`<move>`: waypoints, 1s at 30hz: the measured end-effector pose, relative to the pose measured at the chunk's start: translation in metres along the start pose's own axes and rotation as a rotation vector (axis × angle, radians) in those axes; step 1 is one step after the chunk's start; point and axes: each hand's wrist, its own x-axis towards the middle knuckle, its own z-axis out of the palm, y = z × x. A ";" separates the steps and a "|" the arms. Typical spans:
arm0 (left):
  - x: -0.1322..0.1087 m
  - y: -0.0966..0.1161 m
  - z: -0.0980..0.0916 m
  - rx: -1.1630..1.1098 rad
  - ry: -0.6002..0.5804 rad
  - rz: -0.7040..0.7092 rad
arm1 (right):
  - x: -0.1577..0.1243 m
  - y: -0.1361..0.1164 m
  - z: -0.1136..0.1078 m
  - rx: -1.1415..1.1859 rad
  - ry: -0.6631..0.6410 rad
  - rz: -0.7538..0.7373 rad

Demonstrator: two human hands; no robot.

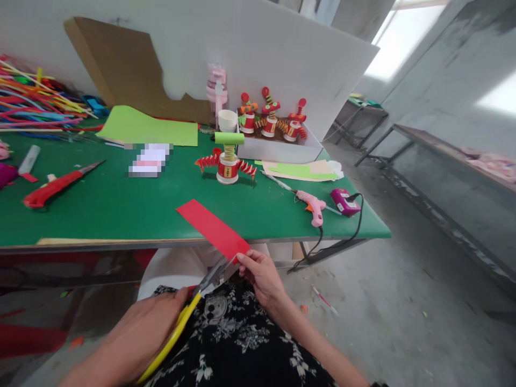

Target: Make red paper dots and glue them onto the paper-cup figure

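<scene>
My left hand [155, 320] is closed round the yellow handles of a pair of scissors [189, 312], low over my lap. The grey blades point up and right and meet the near end of a red paper strip [209, 228]. My right hand [262, 274] pinches that near end between thumb and fingers. The strip slants up over the front edge of the green table [121, 209]. Behind it stands a paper-cup figure [228, 166] with red folded arms and a green roll on top.
A pink glue gun [312, 204] and a purple plug [344, 201] lie at the right edge, their cable hanging down. A white box of cup figures [278, 142] stands at the back. A red utility knife [56, 185], green paper [149, 129] and pipe cleaners [32, 102] are on the left.
</scene>
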 end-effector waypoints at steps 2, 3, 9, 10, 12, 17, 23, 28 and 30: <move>0.004 0.004 -0.002 0.038 -0.027 0.003 | 0.000 0.002 -0.001 -0.025 -0.007 -0.020; 0.006 0.006 -0.003 0.055 -0.042 0.005 | 0.000 0.002 -0.001 -0.043 -0.016 -0.029; 0.010 0.022 -0.020 0.080 -0.105 -0.014 | -0.002 0.004 -0.003 -0.090 -0.046 -0.048; 0.010 0.023 -0.021 0.080 -0.109 -0.016 | -0.002 0.004 -0.003 -0.085 -0.041 -0.050; 0.009 0.024 -0.022 0.080 -0.102 -0.011 | -0.002 0.004 -0.002 -0.078 -0.034 -0.051; 0.010 0.023 -0.018 0.074 -0.077 0.002 | 0.000 0.006 -0.001 -0.092 -0.040 -0.048; 0.011 0.025 -0.019 0.081 -0.096 0.000 | -0.001 0.006 -0.001 -0.100 -0.046 -0.044; 0.009 0.032 -0.029 0.057 -0.151 -0.017 | -0.001 0.005 -0.001 -0.096 -0.038 -0.037; 0.008 0.033 -0.031 0.057 -0.154 -0.023 | -0.001 0.005 -0.001 -0.091 -0.040 -0.035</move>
